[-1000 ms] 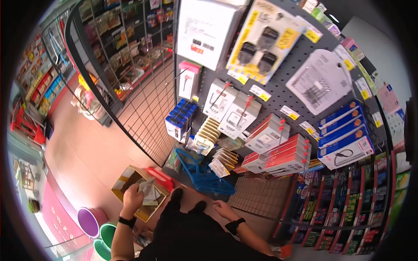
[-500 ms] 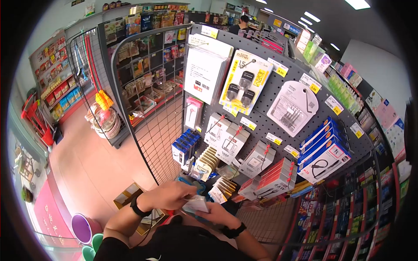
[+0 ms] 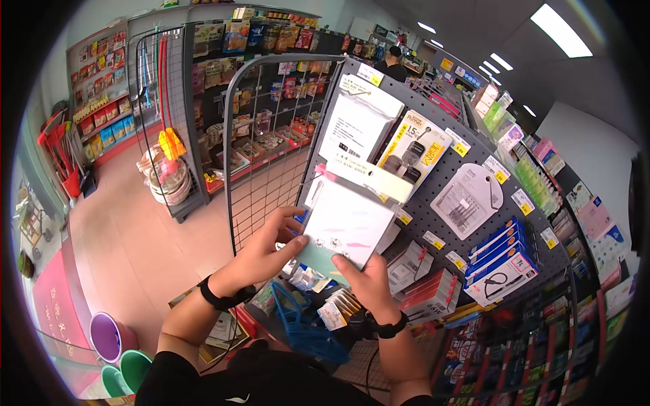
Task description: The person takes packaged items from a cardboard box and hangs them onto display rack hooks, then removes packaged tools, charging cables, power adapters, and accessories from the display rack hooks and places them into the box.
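Right hand (image 3: 372,287) grips a flat, seemingly plastic-sleeved pack (image 3: 349,223), long axis pointing its header (image 3: 365,177) far and right; left hand (image 3: 265,249) half-open alongside.

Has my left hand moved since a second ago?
Yes. Judged against the cardboard box, your left hand has moved from over it, up and right toward the pegboard.

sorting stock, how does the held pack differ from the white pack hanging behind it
The held pack shows green and pink print; the hanging pack is white with small dark print. The held pack is gripped by the right hand, while the hanging pack is on the rack. Both are mostly white and oblong.
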A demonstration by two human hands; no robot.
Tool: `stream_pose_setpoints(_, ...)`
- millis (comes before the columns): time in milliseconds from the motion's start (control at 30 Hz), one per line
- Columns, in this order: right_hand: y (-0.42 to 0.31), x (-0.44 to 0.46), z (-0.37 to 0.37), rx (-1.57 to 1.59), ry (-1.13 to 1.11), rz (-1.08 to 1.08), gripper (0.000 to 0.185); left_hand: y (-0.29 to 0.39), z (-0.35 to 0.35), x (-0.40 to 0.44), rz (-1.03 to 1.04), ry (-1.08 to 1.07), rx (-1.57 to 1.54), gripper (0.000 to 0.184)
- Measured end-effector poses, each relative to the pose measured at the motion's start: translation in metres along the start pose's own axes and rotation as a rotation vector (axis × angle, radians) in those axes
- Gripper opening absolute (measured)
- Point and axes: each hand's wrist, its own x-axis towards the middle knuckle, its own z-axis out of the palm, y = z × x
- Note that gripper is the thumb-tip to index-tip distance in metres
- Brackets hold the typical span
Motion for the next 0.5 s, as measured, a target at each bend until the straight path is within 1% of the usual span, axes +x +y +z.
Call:
stream_pose_setpoints(33, -0.008, 0.009, 0.004, 0.030, 0.019, -0.039, 0.024, 0.000, 0.000, 0.000, 0.001, 0.003, -0.003, 0.041)
stream_pose_setpoints(100, -0.026, 0.027, 0.012, 0.045, 0.060, -0.164, 0.029, 0.003, 0.002, 0.004, 0.111, 0.047, -0.057, 0.041)
stream_pose_setpoints(133, -0.033, 0.038, 0.015, 0.085, 0.065, -0.193, 0.028, 0.002, 0.003, 0.009, 0.149, 0.090, -0.129, 0.041)
stream_pose_setpoints(167, -0.039, 0.048, 0.019, 0.126, 0.069, -0.222, 0.028, 0.007, 0.000, 0.012, 0.151, 0.095, -0.130, 0.041)
stream_pose_setpoints(233, -0.049, 0.062, 0.025, 0.134, 0.070, -0.231, 0.027, 0.025, -0.010, 0.020, 0.060, 0.143, -0.242, 0.042)
stream_pose_setpoints(267, -0.052, 0.068, 0.028, 0.143, 0.074, -0.240, 0.026, 0.019, -0.015, 0.026, 0.107, 0.155, -0.231, 0.043)
stream_pose_setpoints(367, -0.057, 0.087, 0.033, 0.142, 0.079, -0.307, 0.025, 0.032, -0.025, 0.041, 0.138, 0.210, -0.179, 0.045)
stream_pose_setpoints(433, -0.055, 0.093, 0.033, 0.110, 0.095, -0.288, 0.024, 0.040, -0.028, 0.047, 0.138, 0.208, -0.205, 0.045)
stream_pose_setpoints(500, -0.058, 0.095, 0.034, 0.149, 0.090, -0.224, 0.024, 0.039, -0.030, 0.053, 0.160, 0.218, -0.182, 0.045)
